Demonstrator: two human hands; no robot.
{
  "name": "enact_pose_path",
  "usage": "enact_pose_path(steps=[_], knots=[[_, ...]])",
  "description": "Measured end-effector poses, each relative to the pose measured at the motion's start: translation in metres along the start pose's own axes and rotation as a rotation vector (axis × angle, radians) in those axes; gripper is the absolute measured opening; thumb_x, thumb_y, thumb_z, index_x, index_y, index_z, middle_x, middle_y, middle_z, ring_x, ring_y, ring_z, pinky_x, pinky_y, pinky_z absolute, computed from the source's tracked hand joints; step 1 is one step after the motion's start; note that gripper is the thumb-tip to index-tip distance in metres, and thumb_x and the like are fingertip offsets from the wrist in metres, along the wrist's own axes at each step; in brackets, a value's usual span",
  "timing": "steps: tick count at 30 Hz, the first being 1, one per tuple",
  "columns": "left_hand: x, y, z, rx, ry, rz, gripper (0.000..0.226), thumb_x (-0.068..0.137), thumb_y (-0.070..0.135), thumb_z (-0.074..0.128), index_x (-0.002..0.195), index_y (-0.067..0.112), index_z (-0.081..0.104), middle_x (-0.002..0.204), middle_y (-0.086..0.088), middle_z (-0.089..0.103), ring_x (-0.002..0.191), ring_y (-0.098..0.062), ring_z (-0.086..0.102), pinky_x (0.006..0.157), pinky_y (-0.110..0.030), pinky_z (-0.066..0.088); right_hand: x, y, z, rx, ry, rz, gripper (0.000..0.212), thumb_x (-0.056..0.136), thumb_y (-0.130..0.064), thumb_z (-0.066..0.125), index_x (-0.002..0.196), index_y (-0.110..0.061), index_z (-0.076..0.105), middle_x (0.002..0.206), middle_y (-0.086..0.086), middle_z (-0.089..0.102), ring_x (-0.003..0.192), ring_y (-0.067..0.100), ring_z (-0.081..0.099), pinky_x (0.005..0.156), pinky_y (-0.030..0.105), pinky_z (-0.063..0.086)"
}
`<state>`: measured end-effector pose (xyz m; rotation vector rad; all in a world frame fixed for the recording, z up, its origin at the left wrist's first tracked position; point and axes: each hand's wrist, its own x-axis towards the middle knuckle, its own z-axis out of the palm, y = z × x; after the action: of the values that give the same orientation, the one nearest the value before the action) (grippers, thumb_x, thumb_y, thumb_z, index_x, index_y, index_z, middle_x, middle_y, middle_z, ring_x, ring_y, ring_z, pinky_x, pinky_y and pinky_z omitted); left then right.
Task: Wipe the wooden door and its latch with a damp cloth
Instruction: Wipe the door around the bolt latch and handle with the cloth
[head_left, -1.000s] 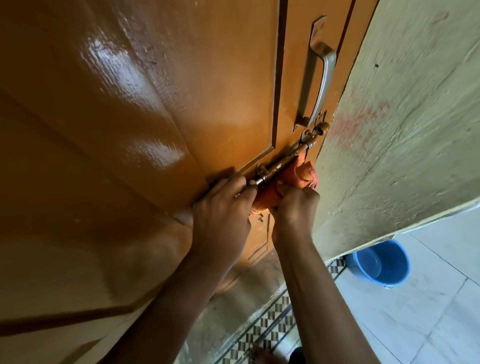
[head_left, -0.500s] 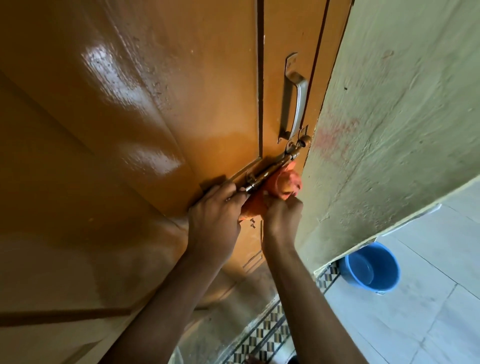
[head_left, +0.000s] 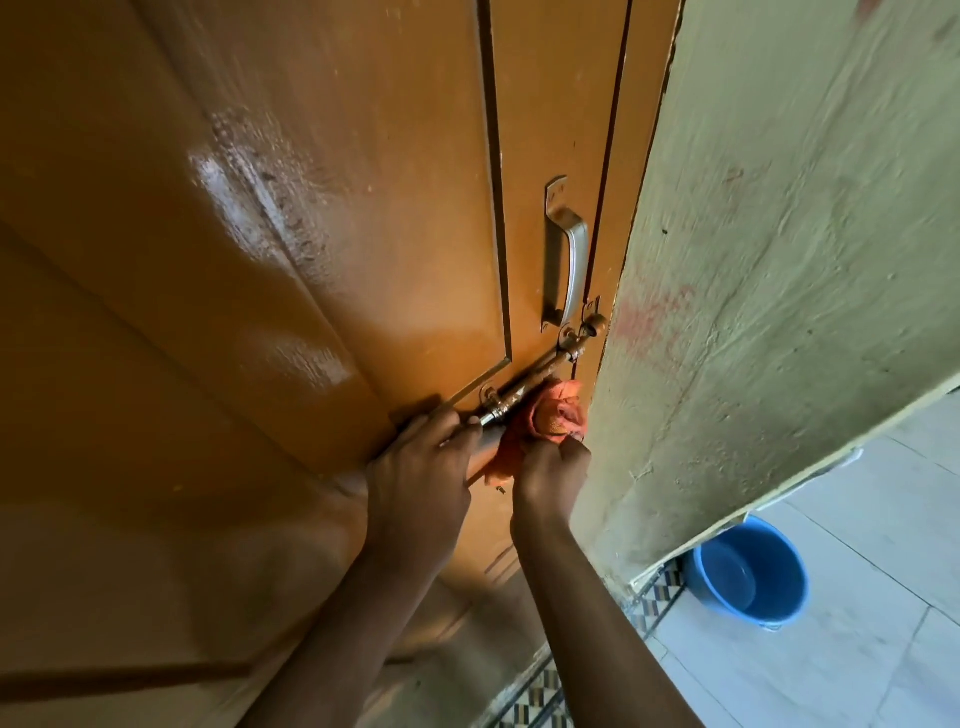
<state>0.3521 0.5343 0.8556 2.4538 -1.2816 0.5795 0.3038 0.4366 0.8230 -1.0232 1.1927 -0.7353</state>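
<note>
My left hand (head_left: 421, 483) grips the lower end of the latch (head_left: 540, 371), fingers clenched around the bolt at frame centre. My right hand (head_left: 550, 475) clutches the orange cloth (head_left: 550, 413), bunched against the underside of the bolt. The wooden door (head_left: 260, 260) fills the left of the frame, glossy and wet-streaked. A handle (head_left: 569, 260) sits above the latch. A blue bucket (head_left: 753, 574) stands on the floor, lower right.

A pale tiled floor (head_left: 857, 670) is seen at the lower right, edged by a patterned tile strip (head_left: 540, 696) beside the door. A blue bucket (head_left: 750, 574) is set on it, close against the wall.
</note>
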Motion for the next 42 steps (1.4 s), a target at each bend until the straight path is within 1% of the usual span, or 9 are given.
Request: enact_pose_path(steps=[4,8,13,15,18,24,31,36,42], knots=[[0.000,0.001,-0.001,-0.011,0.033,0.006,0.017,0.093,0.008,0.070,0.100,0.010,0.085,0.091,-0.006,0.075,0.078,-0.026,0.073,0.054,-0.030,0.055,0.000,-0.012,0.008,0.050,0.019,0.012,0.026,0.085,-0.001,0.049,0.075,-0.018,0.067,0.072,-0.001,0.068,0.069,0.018,0.058,0.066,0.034,0.049],[-0.001,0.002,-0.001,0.006,0.017,0.003,0.021,0.078,0.000,0.085,0.098,0.008,0.085,0.092,-0.007,0.076,0.079,-0.027,0.073,0.054,-0.030,0.055,-0.017,0.002,-0.007,-0.080,-0.089,-0.129,0.016,0.078,-0.008,0.048,0.067,-0.016,0.057,0.058,-0.007,0.055,0.049,0.001,0.045,0.047,0.019,0.037],[0.000,0.002,0.001,0.007,0.031,0.001,0.024,0.078,-0.002,0.088,0.099,0.008,0.085,0.094,-0.007,0.077,0.079,-0.025,0.074,0.053,-0.029,0.055,-0.003,0.009,0.006,-0.124,-0.013,0.027,0.022,0.087,-0.018,0.047,0.094,-0.019,0.069,0.092,0.005,0.074,0.085,0.027,0.065,0.079,0.042,0.058],[0.000,0.001,0.000,0.014,0.046,0.024,0.014,0.091,0.004,0.075,0.099,0.008,0.085,0.094,-0.007,0.077,0.080,-0.024,0.074,0.054,-0.029,0.055,-0.007,0.004,0.003,-0.101,0.005,0.053,0.020,0.092,-0.012,0.051,0.083,-0.021,0.067,0.080,0.001,0.071,0.075,0.023,0.062,0.071,0.035,0.053],[0.002,0.003,-0.004,-0.016,0.053,0.021,0.039,0.098,0.019,0.048,0.098,0.008,0.085,0.092,-0.006,0.076,0.079,-0.025,0.074,0.054,-0.029,0.056,-0.017,0.003,-0.001,-0.054,-0.057,0.038,0.030,0.091,-0.001,0.053,0.075,-0.022,0.067,0.072,-0.004,0.069,0.067,0.017,0.059,0.064,0.031,0.050],[0.000,0.001,-0.002,0.004,-0.033,-0.013,0.020,0.082,0.005,0.086,0.102,0.009,0.085,0.094,-0.006,0.077,0.079,-0.022,0.075,0.054,-0.025,0.056,0.023,0.002,0.008,0.121,0.005,0.490,0.025,0.102,-0.013,0.040,0.084,-0.026,0.052,0.091,0.004,0.062,0.087,0.021,0.059,0.092,0.048,0.056],[-0.003,-0.001,0.003,-0.009,-0.005,-0.006,0.019,0.083,0.006,0.085,0.103,0.008,0.085,0.097,-0.006,0.079,0.083,-0.024,0.077,0.060,-0.028,0.059,-0.002,0.003,0.000,0.103,-0.085,0.232,0.024,0.078,-0.006,0.052,0.075,-0.021,0.070,0.079,0.007,0.072,0.090,0.035,0.065,0.085,0.059,0.057],[0.001,0.000,0.001,0.005,-0.028,0.002,0.019,0.082,0.005,0.085,0.100,0.008,0.086,0.095,-0.007,0.080,0.082,-0.023,0.078,0.059,-0.027,0.060,0.020,-0.010,0.005,0.185,-0.011,0.485,0.022,0.099,-0.011,0.045,0.088,-0.019,0.063,0.088,0.008,0.070,0.084,0.025,0.065,0.071,0.042,0.058],[0.001,0.000,-0.002,0.005,-0.057,-0.013,0.027,0.075,0.008,0.090,0.101,0.012,0.086,0.096,-0.004,0.079,0.084,-0.024,0.077,0.059,-0.031,0.060,0.004,-0.037,-0.003,0.287,-0.131,0.323,0.015,0.089,0.001,0.046,0.086,-0.011,0.056,0.084,0.012,0.058,0.087,0.032,0.059,0.089,0.052,0.056]])
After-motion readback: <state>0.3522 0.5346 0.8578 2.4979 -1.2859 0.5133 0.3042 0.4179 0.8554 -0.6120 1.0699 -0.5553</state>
